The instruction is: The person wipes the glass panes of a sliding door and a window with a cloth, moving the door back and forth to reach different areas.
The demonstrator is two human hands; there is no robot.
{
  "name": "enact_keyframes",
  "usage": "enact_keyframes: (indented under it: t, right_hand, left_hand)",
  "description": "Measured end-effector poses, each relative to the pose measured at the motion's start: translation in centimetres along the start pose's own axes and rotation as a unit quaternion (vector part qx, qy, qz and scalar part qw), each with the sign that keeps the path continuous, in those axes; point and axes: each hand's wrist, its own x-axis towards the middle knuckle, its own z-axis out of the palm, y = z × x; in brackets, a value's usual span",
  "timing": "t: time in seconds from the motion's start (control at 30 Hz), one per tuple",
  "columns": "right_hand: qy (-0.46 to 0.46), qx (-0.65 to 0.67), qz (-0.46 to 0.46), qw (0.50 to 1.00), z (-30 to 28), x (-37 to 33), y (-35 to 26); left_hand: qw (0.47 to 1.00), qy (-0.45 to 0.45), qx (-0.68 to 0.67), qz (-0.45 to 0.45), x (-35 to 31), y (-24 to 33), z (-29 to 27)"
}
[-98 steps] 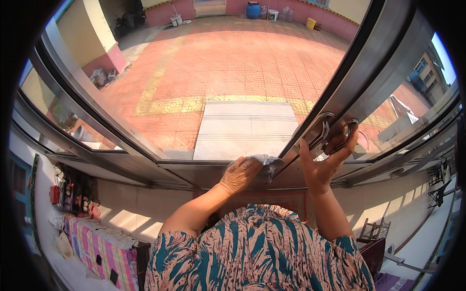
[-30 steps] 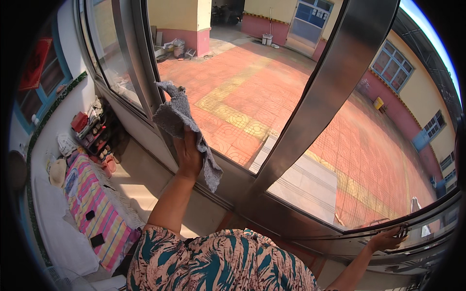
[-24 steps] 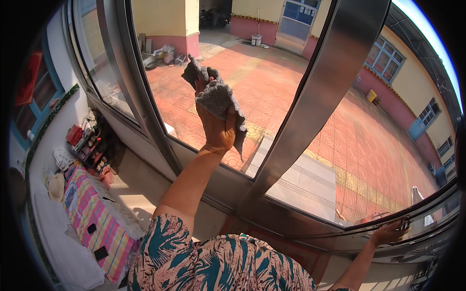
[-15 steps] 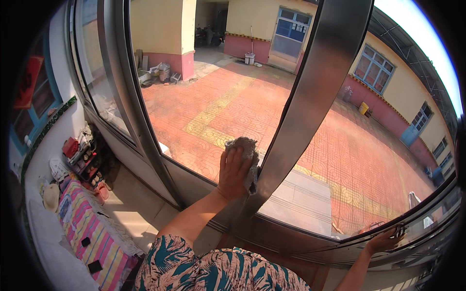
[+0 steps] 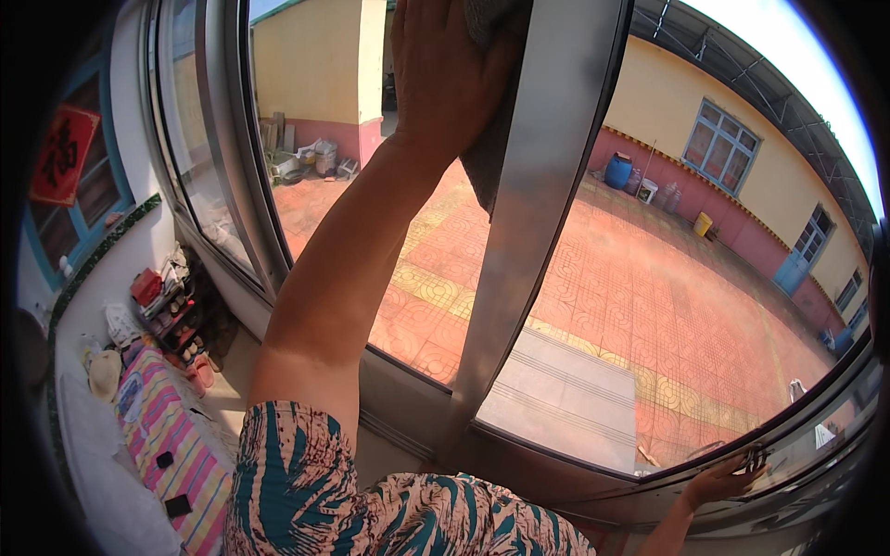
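Note:
My left hand [image 5: 436, 88] is raised high against the glass pane beside the metal upright [image 5: 528, 204]. It is closed on a grey cloth [image 5: 487, 162], whose lower corner hangs along the upright's edge; the fingertips run up to the top of the view. Down at the lower right, my right hand [image 5: 716, 484] has its fingers closed about a dark handle [image 5: 758, 458] on the metal frame of the right glass panel [image 5: 603, 445]. Part of that grip is too small to make out.
On the left, a bench with a striped cover [image 5: 171, 445] stands by a shoe rack [image 5: 176, 320], with two dark phone-like objects on the cover. A straw-coloured hat [image 5: 104, 375] lies near it. Beyond the glass are a pale step [image 5: 561, 385] and a red-tiled courtyard [image 5: 640, 306].
My left hand has moved up the glass with the cloth, from low by the upright to near the top. The view has shifted a little. My right hand stays at the handle.

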Motion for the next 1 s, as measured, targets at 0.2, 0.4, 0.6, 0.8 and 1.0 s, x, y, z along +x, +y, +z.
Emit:
enact_keyframes:
  t: [0.2, 0.4, 0.6, 0.8, 1.0]
  right_hand:
    - [0.001, 0.035, 0.021, 0.999, 0.4, -0.5, 0.6]
    - [-0.015, 0.004, 0.030, 0.999, 0.4, -0.6, 1.1]
    - [-0.006, -0.043, 0.013, 0.999, 0.5, -0.8, 1.8]
    - [-0.066, -0.068, 0.069, 0.993, 0.3, -1.2, 1.6]
    - [-0.002, 0.235, 0.047, 0.971, -9.5, 3.9, -15.0]
  left_hand:
    - [0.985, -0.130, -0.013, -0.113, -14.1, 6.0, -3.2]
    - [0.941, -0.273, -0.008, -0.198, -34.1, 12.7, -8.6]
    - [0.954, -0.249, 0.022, -0.167, -24.7, 9.9, -7.9]
    - [0.991, -0.122, 0.007, -0.057, -8.9, 3.6, -4.4]
    - [0.993, -0.079, -0.047, 0.069, -1.3, 1.3, -0.9]
